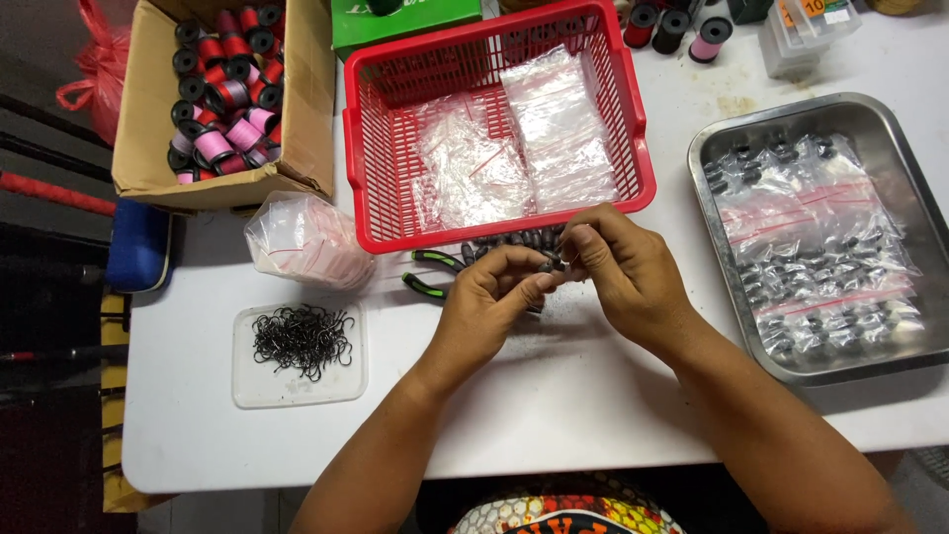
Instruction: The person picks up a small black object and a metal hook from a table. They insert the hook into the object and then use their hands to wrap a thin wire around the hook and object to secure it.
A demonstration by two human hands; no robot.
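white table [554,396] fills most of view, edges cut off top + right. red plastic basket [381,148] sits top centre w/ clear zip bags [524,138] lying flat inside. steel tray [880,114] at right, partly cut by frame edge, holds more bags w/ dark small parts, contents too small to id. cardboard box [143,119] top left w/ thread spools [222,89], pink/red/black. bag of pinkish stuff [306,237] just below box, contents unclear. clear flat lid/tray w/ pile of black hooks [301,341] at left front. green-handled pliers [427,272] lie by basket front, jaws hidden behind hands. row of dark sinkers [514,240] along basket front edge, partly hidden by hands. left hand [489,307] + right hand [628,272] meet at table centre, fingertips pinched closed around a small dark piece [552,265]; piece mostly covered by fingers, can't tell what it is or which hand really grips it.
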